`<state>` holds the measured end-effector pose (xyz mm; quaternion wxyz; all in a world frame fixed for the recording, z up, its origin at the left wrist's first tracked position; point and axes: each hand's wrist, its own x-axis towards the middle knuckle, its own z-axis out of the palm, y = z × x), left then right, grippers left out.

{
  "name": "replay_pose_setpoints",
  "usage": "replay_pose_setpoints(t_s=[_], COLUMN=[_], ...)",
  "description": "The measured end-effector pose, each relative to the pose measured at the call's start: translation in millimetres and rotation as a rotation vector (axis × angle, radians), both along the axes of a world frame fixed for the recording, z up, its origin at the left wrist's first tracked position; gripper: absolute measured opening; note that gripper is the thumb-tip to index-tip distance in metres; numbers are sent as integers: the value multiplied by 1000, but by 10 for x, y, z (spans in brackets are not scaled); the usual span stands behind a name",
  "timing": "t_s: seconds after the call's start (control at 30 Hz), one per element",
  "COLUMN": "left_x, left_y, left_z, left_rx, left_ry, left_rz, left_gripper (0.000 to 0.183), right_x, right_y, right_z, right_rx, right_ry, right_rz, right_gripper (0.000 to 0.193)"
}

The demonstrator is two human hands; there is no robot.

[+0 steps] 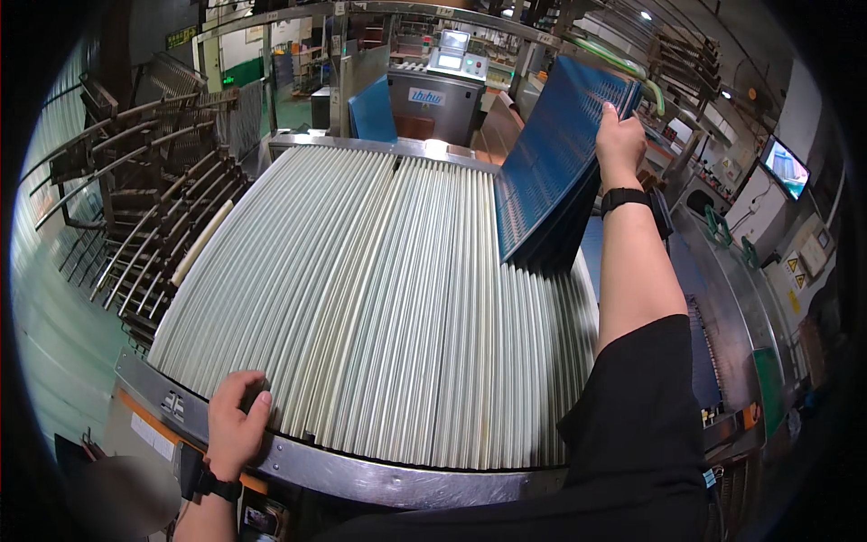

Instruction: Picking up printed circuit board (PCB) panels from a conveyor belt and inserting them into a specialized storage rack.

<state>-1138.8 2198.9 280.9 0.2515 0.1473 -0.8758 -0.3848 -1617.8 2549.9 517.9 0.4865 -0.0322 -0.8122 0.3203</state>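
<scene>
My right hand (621,146) is raised at the right, closed round the upper edge of several blue panels (558,158). The panels are flat and rectangular, with rows of fine marks, and stand tilted close together. Their lower edges meet the right part of a wide rack of pale, upright ridged slats (379,289); how deep they sit between the slats is hidden. My left hand (238,421) is over the rack's near left edge, thumb and fingers apart and slightly curled, holding nothing. Beneath it runs a metal front rail (379,477).
Dark metal frames with rods (158,203) crowd the left side. Beyond the rack stand a grey machine with a small screen (435,99) and a leaning blue panel (372,110). A metal-edged conveyor (722,312) runs along the right, below a wall monitor (785,169).
</scene>
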Motion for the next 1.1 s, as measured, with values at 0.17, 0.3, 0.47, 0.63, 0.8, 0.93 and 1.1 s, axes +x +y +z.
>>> replay_pose_setpoints(t_s=[0.17, 0.3, 0.47, 0.63, 0.8, 0.93, 1.1], left_x=[-17, 21, -37, 46, 168, 344, 580], left_y=[-6, 5, -17, -74, -46, -149, -271], left_z=[-8, -25, -44, -88, 104, 845, 1528], left_rx=[-47, 36, 26, 62, 60, -260, -536], left_ry=[13, 13, 40, 49, 183, 529, 652], left_rz=[-14, -12, -34, 1, 92, 212, 402], left_gripper=[25, 24, 25, 28, 54, 74, 91], right_x=[101, 564, 795, 1605, 2171, 2978, 3560], right_y=[134, 311, 632, 10, -521, -1150, -1695], right_z=[-9, 496, 838, 1016, 1295, 1324, 972], right_rx=[-47, -241, -540, -236, 277, 240, 925], right_ry=[171, 201, 260, 74, -51, -218, 462], right_rz=[149, 282, 785, 1224, 1408, 1955, 1533], right_gripper=[39, 43, 36, 28, 32, 27, 37])
